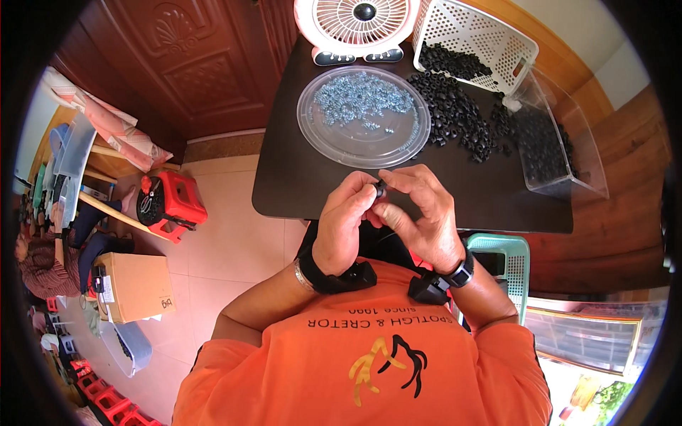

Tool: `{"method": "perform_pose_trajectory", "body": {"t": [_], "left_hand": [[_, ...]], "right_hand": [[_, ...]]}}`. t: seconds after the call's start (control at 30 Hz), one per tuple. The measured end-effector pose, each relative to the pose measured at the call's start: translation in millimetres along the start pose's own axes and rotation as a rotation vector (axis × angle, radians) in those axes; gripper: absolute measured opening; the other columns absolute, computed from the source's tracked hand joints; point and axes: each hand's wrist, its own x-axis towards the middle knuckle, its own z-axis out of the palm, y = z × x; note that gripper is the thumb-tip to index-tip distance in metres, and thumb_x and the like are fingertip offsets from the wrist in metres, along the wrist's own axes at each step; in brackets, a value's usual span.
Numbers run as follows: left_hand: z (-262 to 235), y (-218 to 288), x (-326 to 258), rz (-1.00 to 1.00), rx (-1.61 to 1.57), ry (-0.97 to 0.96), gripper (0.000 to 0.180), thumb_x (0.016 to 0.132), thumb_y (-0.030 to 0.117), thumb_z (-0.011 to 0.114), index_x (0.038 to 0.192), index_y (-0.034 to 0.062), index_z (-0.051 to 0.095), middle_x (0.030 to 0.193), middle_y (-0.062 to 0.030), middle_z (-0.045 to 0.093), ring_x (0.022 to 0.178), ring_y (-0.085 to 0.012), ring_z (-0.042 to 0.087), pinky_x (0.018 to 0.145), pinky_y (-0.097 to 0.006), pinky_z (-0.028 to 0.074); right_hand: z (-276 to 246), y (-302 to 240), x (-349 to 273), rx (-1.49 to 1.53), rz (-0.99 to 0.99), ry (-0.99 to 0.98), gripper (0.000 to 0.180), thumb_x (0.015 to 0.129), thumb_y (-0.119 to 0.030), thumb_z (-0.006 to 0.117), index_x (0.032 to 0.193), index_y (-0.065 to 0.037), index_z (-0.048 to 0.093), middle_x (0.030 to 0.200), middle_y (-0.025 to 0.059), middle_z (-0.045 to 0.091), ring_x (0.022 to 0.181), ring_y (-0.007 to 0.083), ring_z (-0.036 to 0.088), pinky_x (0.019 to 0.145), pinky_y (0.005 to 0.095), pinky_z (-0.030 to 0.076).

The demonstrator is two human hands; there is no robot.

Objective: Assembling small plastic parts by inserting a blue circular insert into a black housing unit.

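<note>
Just over the near edge of the dark table (284, 177), my two hands meet. Pinched between thumb and fingers of my left hand (342, 224) is a small black plastic part (380, 189). My right hand (428, 213) closes on the same part from the other side, its thumb and index finger at it. Fingers hide most of the part, so its exact kind does not show. Beyond the hands lies a round clear plastic lid (320, 145) carrying many tiny bluish metal pieces (362, 98). A heap of small black parts (455, 117) spreads to its right.
A fan (364, 32) stands at the table's far side. A white perforated basket (490, 35) and a clear bin (561, 181) hold black parts. Below the table's right edge is a green basket (517, 263). At left are a red stool (185, 202), a cardboard box (142, 284) and another person (53, 266).
</note>
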Motion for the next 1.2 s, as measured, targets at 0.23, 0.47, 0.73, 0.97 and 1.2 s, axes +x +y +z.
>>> {"method": "perform_pose_trajectory", "body": {"t": [0.23, 0.47, 0.73, 0.97, 1.2], "left_hand": [[18, 6, 1, -0.03, -0.065, 0.042, 0.023, 0.096, 0.024, 0.045, 0.096, 0.0025, 0.052, 0.086, -0.0039, 0.057, 0.075, -0.0086, 0.051, 0.07, -0.023, 0.042], [23, 0, 2, -0.035, -0.077, 0.049, 0.025, 0.096, 0.026, 0.046, 0.095, 0.0022, 0.052, 0.084, -0.0026, 0.055, 0.073, -0.0074, 0.05, 0.066, -0.022, 0.041], [28, -2, 1, -0.016, -0.093, 0.019, 0.027, 0.098, 0.025, 0.043, 0.099, 0.0006, 0.055, 0.085, -0.0012, 0.054, 0.076, -0.0077, 0.051, 0.069, -0.023, 0.042], [28, -8, -1, 0.016, -0.13, 0.061, 0.028, 0.097, 0.025, 0.043, 0.1, 0.0009, 0.056, 0.086, 0.0009, 0.054, 0.077, -0.0045, 0.048, 0.068, -0.02, 0.038], [21, -9, 2, -0.01, -0.111, 0.012, 0.028, 0.097, 0.019, 0.038, 0.105, -0.0022, 0.054, 0.093, -0.0045, 0.056, 0.086, -0.0094, 0.051, 0.074, -0.023, 0.038]], "right_hand": [[10, 7, -2, -0.1, -0.034, 0.157, 0.039, 0.064, -0.003, 0.079, 0.1, -0.005, 0.063, 0.097, 0.0102, 0.065, 0.086, 0.0273, 0.061, 0.073, 0.0355, 0.051], [3, 9, -5, -0.128, -0.089, 0.182, 0.039, 0.063, -0.004, 0.079, 0.099, -0.004, 0.064, 0.096, 0.0093, 0.066, 0.084, 0.0256, 0.061, 0.071, 0.0343, 0.051], [1, 11, -8, -0.113, -0.053, 0.175, 0.039, 0.062, -0.005, 0.079, 0.097, -0.004, 0.064, 0.093, 0.01, 0.066, 0.082, 0.0257, 0.063, 0.071, 0.0345, 0.051], [4, 15, -11, -0.111, -0.08, 0.171, 0.036, 0.063, -0.007, 0.077, 0.096, -0.005, 0.063, 0.092, 0.0092, 0.067, 0.082, 0.0265, 0.064, 0.073, 0.0363, 0.049], [7, 19, -7, -0.192, -0.202, 0.158, 0.034, 0.067, -0.009, 0.079, 0.098, -0.004, 0.064, 0.095, 0.0091, 0.067, 0.082, 0.0246, 0.063, 0.073, 0.0327, 0.049]]}}
